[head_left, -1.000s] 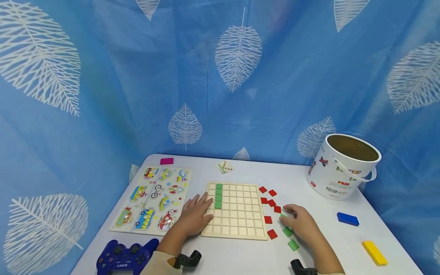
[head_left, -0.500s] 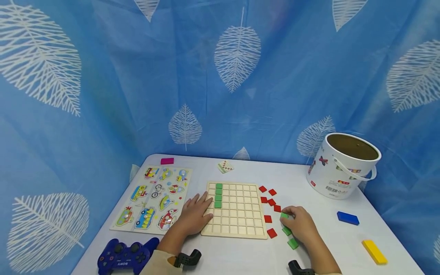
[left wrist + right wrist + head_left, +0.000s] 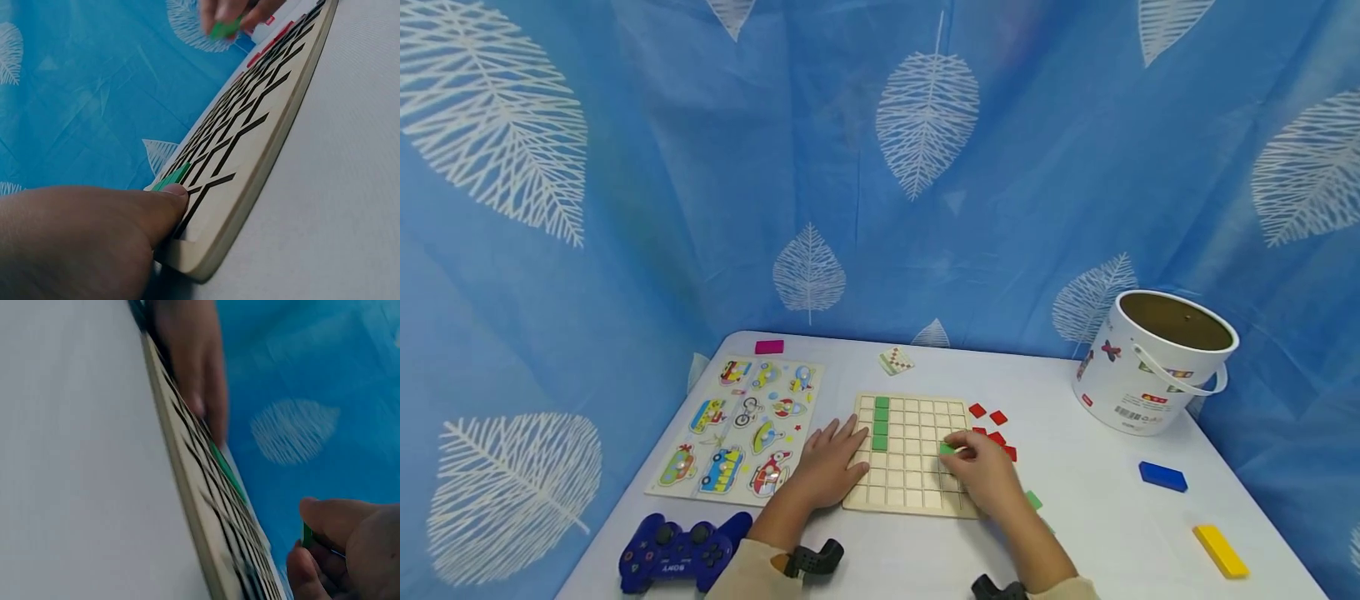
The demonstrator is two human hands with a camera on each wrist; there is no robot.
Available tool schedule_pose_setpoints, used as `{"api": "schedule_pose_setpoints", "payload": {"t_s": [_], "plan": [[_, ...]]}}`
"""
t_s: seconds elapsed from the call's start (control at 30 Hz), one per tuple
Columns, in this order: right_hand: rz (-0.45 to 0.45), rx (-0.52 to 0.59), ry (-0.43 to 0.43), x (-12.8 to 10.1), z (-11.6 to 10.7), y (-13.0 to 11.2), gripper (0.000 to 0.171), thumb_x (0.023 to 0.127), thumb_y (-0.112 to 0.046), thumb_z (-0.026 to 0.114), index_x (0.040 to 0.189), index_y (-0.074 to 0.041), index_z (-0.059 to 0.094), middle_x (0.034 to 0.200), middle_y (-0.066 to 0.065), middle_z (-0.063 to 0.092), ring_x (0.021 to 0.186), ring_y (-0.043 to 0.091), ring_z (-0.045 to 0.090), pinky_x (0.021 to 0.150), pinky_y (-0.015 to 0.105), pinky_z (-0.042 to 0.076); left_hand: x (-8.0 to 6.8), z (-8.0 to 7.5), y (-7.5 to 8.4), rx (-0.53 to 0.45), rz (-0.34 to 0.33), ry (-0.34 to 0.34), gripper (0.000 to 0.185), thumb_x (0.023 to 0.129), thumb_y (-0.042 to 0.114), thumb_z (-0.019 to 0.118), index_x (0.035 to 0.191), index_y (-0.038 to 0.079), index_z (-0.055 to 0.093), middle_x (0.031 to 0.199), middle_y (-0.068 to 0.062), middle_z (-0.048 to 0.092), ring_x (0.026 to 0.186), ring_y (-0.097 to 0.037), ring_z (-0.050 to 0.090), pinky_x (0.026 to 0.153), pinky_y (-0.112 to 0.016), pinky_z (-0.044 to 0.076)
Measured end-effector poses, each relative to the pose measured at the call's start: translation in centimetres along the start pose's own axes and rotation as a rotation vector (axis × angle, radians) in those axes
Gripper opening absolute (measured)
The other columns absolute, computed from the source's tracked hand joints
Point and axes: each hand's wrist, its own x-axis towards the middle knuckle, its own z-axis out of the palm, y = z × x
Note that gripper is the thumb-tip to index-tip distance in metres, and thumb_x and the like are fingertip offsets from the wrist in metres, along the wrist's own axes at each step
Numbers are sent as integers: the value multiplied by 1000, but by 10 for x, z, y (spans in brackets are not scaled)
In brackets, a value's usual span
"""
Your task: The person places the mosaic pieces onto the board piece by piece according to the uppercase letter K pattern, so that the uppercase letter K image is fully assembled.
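Note:
A wooden grid board point(image 3: 913, 481) lies on the table, with several green square tiles point(image 3: 880, 429) in a column near its left side. My left hand point(image 3: 827, 467) rests on the board's left edge, fingers spread, the thumb point(image 3: 172, 200) close to the green tiles in the left wrist view. Over the right part of the board, my right hand point(image 3: 988, 473) pinches another green tile point(image 3: 947, 449) between thumb and fingertips. The right wrist view shows this tile point(image 3: 306, 534) held above the board surface. Part of the board's right edge is hidden behind the right hand.
Red tiles point(image 3: 997, 417) lie right of the board, and a green tile point(image 3: 1033, 500) shows beside the right forearm. A picture puzzle point(image 3: 737, 433) and a blue game controller point(image 3: 681, 550) are at left. A white bucket point(image 3: 1138, 387), blue block point(image 3: 1162, 477) and yellow block point(image 3: 1220, 551) stand right.
My right hand has picked up a green tile from the table right of the board and carried it left over the grid. The left hand stays on the board's edge.

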Motion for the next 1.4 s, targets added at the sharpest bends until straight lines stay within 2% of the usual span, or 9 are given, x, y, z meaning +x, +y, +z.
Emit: {"api": "schedule_pose_setpoints", "payload": {"t_s": [0.17,0.33,0.53,0.8,0.97,1.1,1.2,1.3,1.4], "plan": [[-143,-43,-136,9,50,-33,16,90,-22,83,104,-19,75,95,-7,71,87,10,63,73,28,53,4,-3,3,2,12,1,62,105,41,60,160,18,45,173,-8,27,160,-41,20,128,-64,11],[-205,-155,-117,13,76,-47,13,89,-17,84,96,-15,74,91,-5,66,79,9,57,67,26,48,4,1,3,11,4,8,62,104,42,61,159,18,46,173,-8,29,159,-41,22,128,-64,13],[-212,-214,-71,12,84,-48,11,87,-17,85,92,-16,75,92,-3,58,78,11,51,64,25,45,4,3,4,1,2,19,62,104,42,62,159,18,47,173,-8,29,159,-42,22,128,-65,13],[-308,-253,-73,14,80,-40,12,91,-17,82,103,-17,81,98,-7,69,89,8,61,77,32,55,4,-1,6,9,17,18,62,104,42,62,159,17,47,173,-9,29,160,-41,22,127,-65,13],[-298,-168,-88,12,62,-35,20,94,-21,78,114,-19,78,107,-7,69,93,8,62,82,29,57,2,-1,3,3,9,17,62,104,42,62,159,18,47,173,-9,29,159,-41,22,127,-64,13],[-222,-115,-16,6,22,-18,20,93,-18,79,113,-18,78,106,-7,70,92,8,64,82,29,59,0,0,0,-6,-3,8,62,103,42,61,159,18,46,173,-8,28,160,-41,21,127,-64,13],[-109,-173,-2,0,-19,8,24,91,-20,81,115,-17,77,107,-5,70,96,12,64,87,35,59,-1,-1,0,-3,-7,5,62,104,41,61,160,17,46,173,-9,28,160,-42,20,127,-64,13],[37,-265,-59,-8,-55,40,35,89,-31,84,120,-17,75,110,-2,68,99,17,62,93,45,59,-1,-2,1,1,-12,5,62,104,40,61,160,18,45,173,-9,28,160,-42,20,127,-64,13],[136,-313,-121,-21,-79,68,47,85,-39,86,123,-15,73,113,0,67,100,18,60,96,50,58,-2,-2,2,-1,-9,-1,63,104,40,61,160,18,45,173,-10,28,160,-42,20,128,-65,12]]}}
